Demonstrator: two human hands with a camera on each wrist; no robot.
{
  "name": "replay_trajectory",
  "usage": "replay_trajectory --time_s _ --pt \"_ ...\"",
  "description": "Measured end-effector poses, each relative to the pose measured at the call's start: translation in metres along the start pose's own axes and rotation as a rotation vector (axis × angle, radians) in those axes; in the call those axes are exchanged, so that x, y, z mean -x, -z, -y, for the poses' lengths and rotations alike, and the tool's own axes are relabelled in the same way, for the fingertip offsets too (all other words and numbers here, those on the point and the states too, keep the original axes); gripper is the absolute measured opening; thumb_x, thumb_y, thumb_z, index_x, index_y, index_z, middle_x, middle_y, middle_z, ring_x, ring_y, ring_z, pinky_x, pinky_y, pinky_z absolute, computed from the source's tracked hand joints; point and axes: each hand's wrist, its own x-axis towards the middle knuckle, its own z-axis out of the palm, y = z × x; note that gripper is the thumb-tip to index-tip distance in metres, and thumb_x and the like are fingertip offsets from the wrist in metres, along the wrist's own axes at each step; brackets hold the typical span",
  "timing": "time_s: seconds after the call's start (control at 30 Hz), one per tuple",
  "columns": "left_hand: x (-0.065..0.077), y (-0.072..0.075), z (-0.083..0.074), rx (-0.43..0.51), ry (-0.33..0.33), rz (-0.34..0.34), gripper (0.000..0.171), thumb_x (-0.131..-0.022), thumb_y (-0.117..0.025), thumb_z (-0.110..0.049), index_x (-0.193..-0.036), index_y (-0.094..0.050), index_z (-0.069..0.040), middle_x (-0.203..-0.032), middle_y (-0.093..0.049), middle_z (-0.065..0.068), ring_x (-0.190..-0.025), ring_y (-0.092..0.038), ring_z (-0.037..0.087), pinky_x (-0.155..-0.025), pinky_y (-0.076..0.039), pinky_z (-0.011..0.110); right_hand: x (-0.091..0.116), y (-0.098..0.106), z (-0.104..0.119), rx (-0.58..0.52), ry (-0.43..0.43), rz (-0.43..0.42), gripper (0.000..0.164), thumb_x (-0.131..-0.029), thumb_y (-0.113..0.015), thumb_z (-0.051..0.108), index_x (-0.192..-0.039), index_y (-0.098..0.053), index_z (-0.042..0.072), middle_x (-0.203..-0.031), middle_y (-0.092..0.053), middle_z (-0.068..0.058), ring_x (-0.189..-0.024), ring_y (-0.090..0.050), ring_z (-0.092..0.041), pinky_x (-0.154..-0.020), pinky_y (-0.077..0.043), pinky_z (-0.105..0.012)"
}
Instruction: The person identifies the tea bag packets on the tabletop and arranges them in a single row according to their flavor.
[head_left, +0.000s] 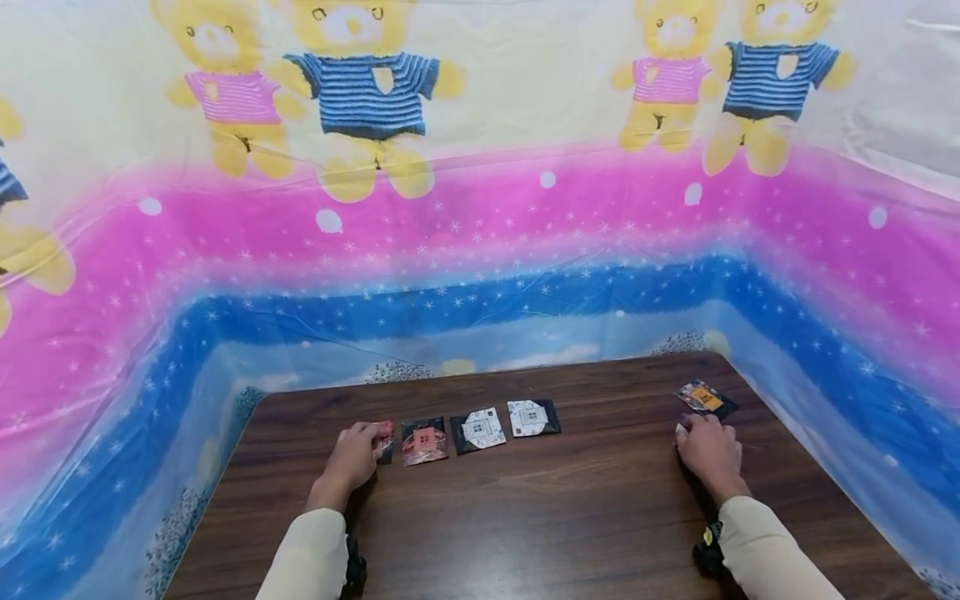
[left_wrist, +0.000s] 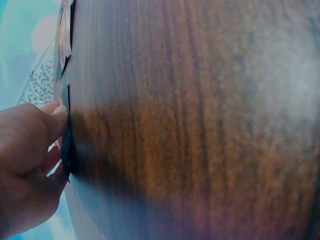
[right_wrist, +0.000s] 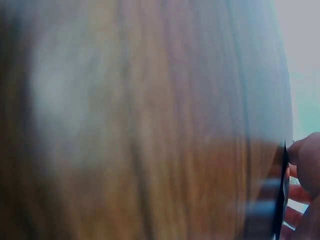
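My left hand (head_left: pixel 352 457) pinches a red-and-black square packet (head_left: pixel 386 442) at the left end of a row, its thumb at the near edge in the left wrist view. The hand hides part of that packet. To its right lie a red-and-black packet (head_left: pixel 424 442) and two white-and-black packets (head_left: pixel 478 429) (head_left: pixel 533 417). Over at the table's right side, my right hand (head_left: pixel 708 450) holds a packet by its edge. Only a thin dark side of this held packet (right_wrist: pixel 281 200) shows in the right wrist view. Just beyond the right hand lies a packet with an orange label (head_left: pixel 707 398).
Everything rests on a dark brown wood-grain table (head_left: pixel 525 517) with rounded far corners. A printed curtain (head_left: pixel 480 225) with teddy bears and pink and blue bands surrounds its back and sides. A dark wrist device (head_left: pixel 707 550) sits on the right arm.
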Motion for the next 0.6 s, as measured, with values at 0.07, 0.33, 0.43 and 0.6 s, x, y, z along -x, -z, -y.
replay_trajectory --time_s 0.07,0.33,0.43,0.6 --pt "0.000 0.000 0.000 -0.002 -0.001 0.001 0.033 -0.100 -0.061 -0.006 -0.133 -0.065 -0.005 -0.143 -0.052 0.027 -0.131 -0.047 0.048 -0.107 -0.044 0.062 -0.001 -0.001 0.003 0.002 0.012 0.003 0.043 -0.102 -0.050 0.027 -0.132 -0.061 0.000 -0.135 -0.052 -0.034 -0.112 -0.047 -0.060 -0.087 -0.041 -0.071" --pt "0.000 0.002 -0.002 0.003 0.006 0.004 0.034 -0.100 -0.061 -0.006 -0.134 -0.064 -0.005 -0.144 -0.052 0.026 -0.132 -0.046 0.048 -0.109 -0.043 0.062 -0.004 -0.006 0.015 0.008 0.057 0.004 0.042 -0.103 -0.050 0.028 -0.131 -0.063 0.001 -0.134 -0.054 -0.034 -0.113 -0.048 -0.059 -0.085 -0.043 -0.070" --pt "-0.001 0.002 -0.001 0.001 0.002 0.002 0.034 -0.100 -0.060 -0.007 -0.134 -0.064 -0.005 -0.144 -0.053 0.026 -0.132 -0.047 0.047 -0.108 -0.043 0.061 -0.004 -0.008 0.019 0.008 0.071 -0.001 0.041 -0.102 -0.051 0.028 -0.131 -0.063 0.001 -0.134 -0.055 -0.033 -0.113 -0.049 -0.059 -0.085 -0.044 -0.070" --pt "0.001 0.003 -0.002 0.002 -0.008 0.003 0.034 -0.100 -0.061 -0.005 -0.134 -0.064 -0.005 -0.142 -0.053 0.026 -0.131 -0.047 0.047 -0.107 -0.044 0.061 -0.003 -0.011 0.025 -0.001 0.095 0.002 0.039 -0.101 -0.054 0.025 -0.131 -0.064 0.002 -0.136 -0.055 -0.032 -0.115 -0.049 -0.058 -0.087 -0.043 -0.071"
